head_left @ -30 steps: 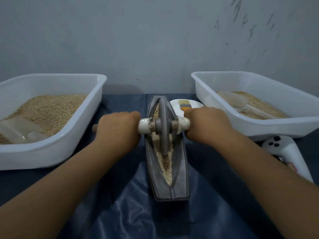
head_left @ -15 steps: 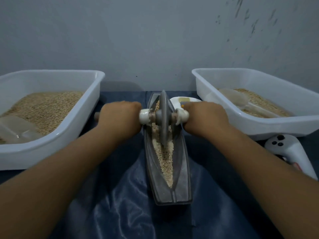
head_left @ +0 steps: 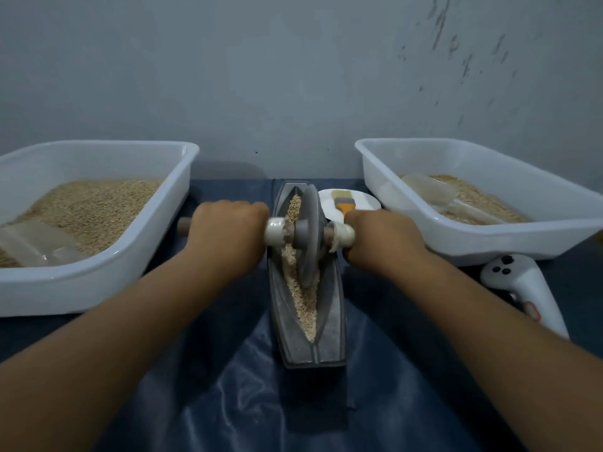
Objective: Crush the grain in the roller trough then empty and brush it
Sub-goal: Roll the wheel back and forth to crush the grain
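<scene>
Dark blue cloth [head_left: 228, 402] covers table, two white tubs of grain either side: left tub [head_left: 98, 288], right tub [head_left: 489, 246]. Grey roller trough [head_left: 329, 337] lies centre between tubs, grain [head_left: 305, 305] inside. Left hand [head_left: 225, 236] and right hand [head_left: 381, 239] each grip the axle handle [head_left: 277, 231], wheel [head_left: 308, 236] standing in trough. Brush [head_left: 344, 203] on white plate [head_left: 365, 200] behind right hand

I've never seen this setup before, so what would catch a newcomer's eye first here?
Dead centre, a grey wheel stands in a narrow trough of grain, with the left hand and right hand gripping its axle on either side. White tubs of grain flank it, left tub and right tub.
</scene>
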`<state>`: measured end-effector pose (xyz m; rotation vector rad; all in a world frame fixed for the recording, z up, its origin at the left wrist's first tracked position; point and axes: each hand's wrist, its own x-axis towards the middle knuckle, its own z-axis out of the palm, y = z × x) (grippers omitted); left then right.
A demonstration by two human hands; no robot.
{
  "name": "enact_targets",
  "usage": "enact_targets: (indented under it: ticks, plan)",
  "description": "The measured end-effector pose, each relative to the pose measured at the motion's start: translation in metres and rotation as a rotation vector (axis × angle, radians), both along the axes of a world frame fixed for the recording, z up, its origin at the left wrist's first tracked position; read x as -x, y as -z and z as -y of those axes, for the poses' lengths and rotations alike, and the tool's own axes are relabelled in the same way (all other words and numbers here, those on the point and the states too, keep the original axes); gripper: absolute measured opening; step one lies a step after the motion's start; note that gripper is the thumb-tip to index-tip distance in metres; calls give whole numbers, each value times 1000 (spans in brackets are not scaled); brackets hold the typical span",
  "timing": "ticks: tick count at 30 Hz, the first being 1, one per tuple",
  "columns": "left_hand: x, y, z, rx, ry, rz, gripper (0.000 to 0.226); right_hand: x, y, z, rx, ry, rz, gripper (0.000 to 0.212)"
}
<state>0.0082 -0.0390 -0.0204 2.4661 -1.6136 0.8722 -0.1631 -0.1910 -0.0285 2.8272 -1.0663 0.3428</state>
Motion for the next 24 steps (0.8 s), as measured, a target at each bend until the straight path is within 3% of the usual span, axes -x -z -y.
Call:
enact_targets:
  ticks: [3,7,13,16,21,24]
  plan:
    - [25,-2,-35,23,19,99,38,29,-5,-27,27,-39,-11,22]
    - [35,-7,-55,72,116,47,55,53,-13,-48,77,-59,-14,29]
    - [11,5,-17,9,-37,120,34,18,-3,-16,54,-27,17,24]
    - [-13,5,14,12,-46,-38,20,-12,-1,15,37,-13,38,35]
    - [-36,5,38,-10,-43,-147,24,-44,-9,44,127,-8,-11,16]
    - [-32,11,29,15,-31,-159,23,-41,-9,36,177,-5,-56,17]
